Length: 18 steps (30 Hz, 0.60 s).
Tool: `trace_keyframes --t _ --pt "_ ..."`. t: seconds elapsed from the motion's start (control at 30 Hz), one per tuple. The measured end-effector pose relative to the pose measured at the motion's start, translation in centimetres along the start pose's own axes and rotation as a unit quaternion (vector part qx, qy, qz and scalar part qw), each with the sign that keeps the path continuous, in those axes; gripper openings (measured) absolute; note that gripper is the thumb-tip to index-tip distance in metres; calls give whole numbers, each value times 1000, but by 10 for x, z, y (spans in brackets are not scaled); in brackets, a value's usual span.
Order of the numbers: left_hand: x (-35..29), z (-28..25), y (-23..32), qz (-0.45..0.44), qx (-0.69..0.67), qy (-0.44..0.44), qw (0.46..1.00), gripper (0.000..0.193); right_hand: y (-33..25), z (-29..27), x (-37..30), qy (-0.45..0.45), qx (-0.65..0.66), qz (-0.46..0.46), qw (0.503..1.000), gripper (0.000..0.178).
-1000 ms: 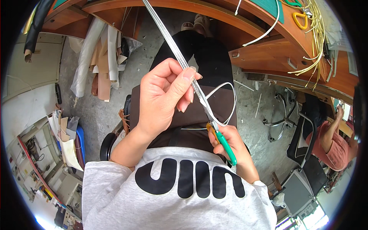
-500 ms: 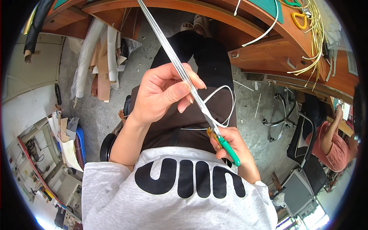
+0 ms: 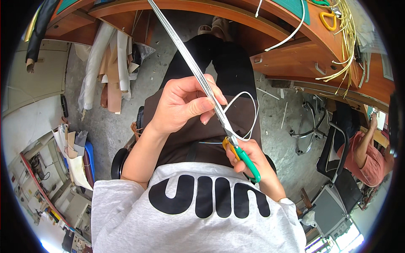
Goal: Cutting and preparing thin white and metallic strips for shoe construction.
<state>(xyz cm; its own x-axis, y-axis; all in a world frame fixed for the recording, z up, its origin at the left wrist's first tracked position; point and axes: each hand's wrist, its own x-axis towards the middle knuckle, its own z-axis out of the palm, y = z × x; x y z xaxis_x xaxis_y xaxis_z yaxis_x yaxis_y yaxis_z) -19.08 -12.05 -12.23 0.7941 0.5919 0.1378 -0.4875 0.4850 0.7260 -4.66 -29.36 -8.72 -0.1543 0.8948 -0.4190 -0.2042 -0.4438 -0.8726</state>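
Observation:
My left hand (image 3: 179, 103) pinches a long, narrow grey-white strip (image 3: 175, 38) between thumb and fingers. The strip runs slantwise from the far edge down toward my right hand. My right hand (image 3: 255, 156) is closed round the handles of a pair of scissors (image 3: 249, 166), one green and one yellow. Their blades meet the near end of the strip, just below my left fingers; whether they cut into it I cannot tell. A thin white cord (image 3: 257, 111) loops out to the right from there. Beneath both hands a brown cloth (image 3: 177, 145) covers my lap.
A wooden desk (image 3: 291, 65) curves along the far side, with a green mat (image 3: 295, 9) and a bundle of yellowish cords (image 3: 350, 46) hanging off it. Rolls of material (image 3: 93, 69) lean at the left. At the right are a chair base (image 3: 311, 133) and another person (image 3: 366, 162).
My left hand has shifted slightly down and right along with the strip. The scissors have moved a little up and left, and their yellow handle shows more.

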Motion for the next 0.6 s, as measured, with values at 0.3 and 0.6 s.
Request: trace_keyframes --t 0.3,0.6 --pt "5 -8 14 24 -21 2 999 17 -2 -9 -4 -26 -67 -12 997 48" --pt "4 -1 8 -5 10 -2 1000 20 -1 -3 2 -22 -61 -44 997 51"
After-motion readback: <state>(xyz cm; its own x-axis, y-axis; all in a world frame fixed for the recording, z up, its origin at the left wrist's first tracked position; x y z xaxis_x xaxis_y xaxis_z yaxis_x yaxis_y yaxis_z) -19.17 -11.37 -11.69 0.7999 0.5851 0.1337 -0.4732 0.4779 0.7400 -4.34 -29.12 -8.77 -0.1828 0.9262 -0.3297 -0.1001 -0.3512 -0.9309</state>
